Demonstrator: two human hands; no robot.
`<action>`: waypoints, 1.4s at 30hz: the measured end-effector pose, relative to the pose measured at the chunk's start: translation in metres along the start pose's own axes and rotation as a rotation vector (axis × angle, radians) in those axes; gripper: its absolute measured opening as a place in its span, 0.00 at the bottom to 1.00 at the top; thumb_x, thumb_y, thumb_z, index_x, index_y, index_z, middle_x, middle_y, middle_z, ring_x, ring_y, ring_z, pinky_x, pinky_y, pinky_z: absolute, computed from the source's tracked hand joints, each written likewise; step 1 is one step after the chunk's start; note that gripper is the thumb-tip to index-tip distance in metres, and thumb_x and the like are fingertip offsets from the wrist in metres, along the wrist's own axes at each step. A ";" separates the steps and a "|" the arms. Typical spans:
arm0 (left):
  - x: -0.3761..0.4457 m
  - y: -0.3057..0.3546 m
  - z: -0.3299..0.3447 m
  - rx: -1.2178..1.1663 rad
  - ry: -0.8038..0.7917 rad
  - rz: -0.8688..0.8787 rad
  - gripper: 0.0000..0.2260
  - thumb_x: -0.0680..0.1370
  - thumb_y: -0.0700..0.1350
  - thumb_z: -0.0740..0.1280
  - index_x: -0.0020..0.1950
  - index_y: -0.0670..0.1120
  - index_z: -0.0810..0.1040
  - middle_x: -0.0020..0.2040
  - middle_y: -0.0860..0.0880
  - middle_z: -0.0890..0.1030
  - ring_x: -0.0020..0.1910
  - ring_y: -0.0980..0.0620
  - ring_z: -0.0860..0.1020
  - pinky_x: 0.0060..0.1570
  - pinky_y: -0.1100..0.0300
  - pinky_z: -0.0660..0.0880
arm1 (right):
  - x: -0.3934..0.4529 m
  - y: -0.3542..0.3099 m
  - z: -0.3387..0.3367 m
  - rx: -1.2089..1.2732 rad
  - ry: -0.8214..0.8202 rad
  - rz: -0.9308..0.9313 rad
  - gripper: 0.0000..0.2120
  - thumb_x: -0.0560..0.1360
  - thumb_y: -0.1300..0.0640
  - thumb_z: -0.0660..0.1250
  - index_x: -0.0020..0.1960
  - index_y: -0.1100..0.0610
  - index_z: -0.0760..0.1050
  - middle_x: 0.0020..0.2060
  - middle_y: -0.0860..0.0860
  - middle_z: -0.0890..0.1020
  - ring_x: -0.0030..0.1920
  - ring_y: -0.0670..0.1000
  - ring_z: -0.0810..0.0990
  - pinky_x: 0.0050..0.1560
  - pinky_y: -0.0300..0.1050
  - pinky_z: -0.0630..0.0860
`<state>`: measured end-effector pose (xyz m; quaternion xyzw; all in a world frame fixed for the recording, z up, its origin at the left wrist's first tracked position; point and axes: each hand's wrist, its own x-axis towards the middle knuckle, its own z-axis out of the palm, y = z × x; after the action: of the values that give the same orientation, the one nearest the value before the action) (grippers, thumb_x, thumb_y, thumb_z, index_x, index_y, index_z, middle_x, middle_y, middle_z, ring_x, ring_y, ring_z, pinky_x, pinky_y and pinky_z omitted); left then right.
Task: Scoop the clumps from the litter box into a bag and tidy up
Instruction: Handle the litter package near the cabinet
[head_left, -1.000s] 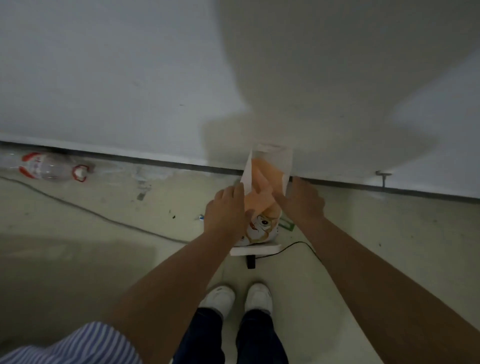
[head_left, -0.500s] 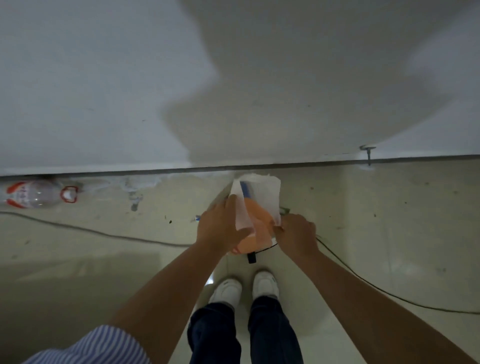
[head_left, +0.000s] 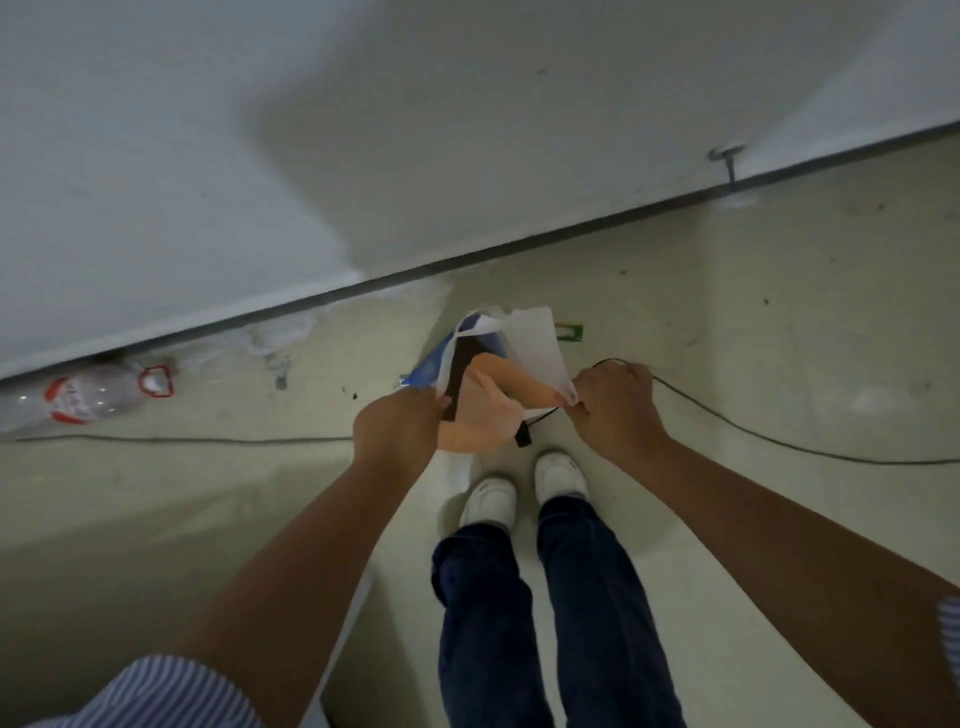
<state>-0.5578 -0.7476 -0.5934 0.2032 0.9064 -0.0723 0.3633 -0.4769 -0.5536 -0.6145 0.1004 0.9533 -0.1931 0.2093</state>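
Just beyond the white shoes (head_left: 524, 486), the bag (head_left: 496, 379) hangs in the air between both hands: the left hand (head_left: 397, 428) pinches one edge of its mouth, the right hand (head_left: 613, 402) pinches the opposite edge by the white panel. No litter box shows in this view. To do this step well, I judge, both hands should pull evenly apart so the mouth spreads without tearing, with the bag kept upright and clear of the black cable (head_left: 779, 441) running past the shoes.
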 end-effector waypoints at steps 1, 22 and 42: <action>-0.004 -0.007 -0.004 0.021 0.007 -0.007 0.17 0.84 0.48 0.49 0.60 0.43 0.75 0.57 0.46 0.78 0.56 0.47 0.77 0.52 0.58 0.70 | -0.003 -0.007 0.000 0.039 0.049 -0.052 0.21 0.52 0.64 0.79 0.20 0.52 0.66 0.16 0.48 0.68 0.18 0.51 0.73 0.27 0.44 0.73; -0.192 0.181 -0.095 0.424 0.107 1.037 0.35 0.83 0.55 0.43 0.27 0.40 0.76 0.22 0.46 0.76 0.19 0.51 0.76 0.19 0.63 0.71 | -0.371 0.006 -0.079 0.718 0.339 0.939 0.19 0.79 0.55 0.58 0.30 0.56 0.61 0.28 0.48 0.68 0.31 0.50 0.68 0.27 0.36 0.59; -0.595 0.622 0.237 1.042 -0.172 1.524 0.20 0.83 0.50 0.51 0.56 0.39 0.78 0.54 0.40 0.80 0.53 0.42 0.77 0.46 0.58 0.69 | -0.899 0.089 0.082 1.090 1.173 1.819 0.23 0.71 0.54 0.55 0.48 0.72 0.79 0.46 0.67 0.82 0.47 0.62 0.80 0.30 0.29 0.62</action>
<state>0.2421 -0.4371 -0.3453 0.8757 0.3510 -0.2272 0.2416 0.3785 -0.6064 -0.3188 0.8809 0.2780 -0.2765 -0.2651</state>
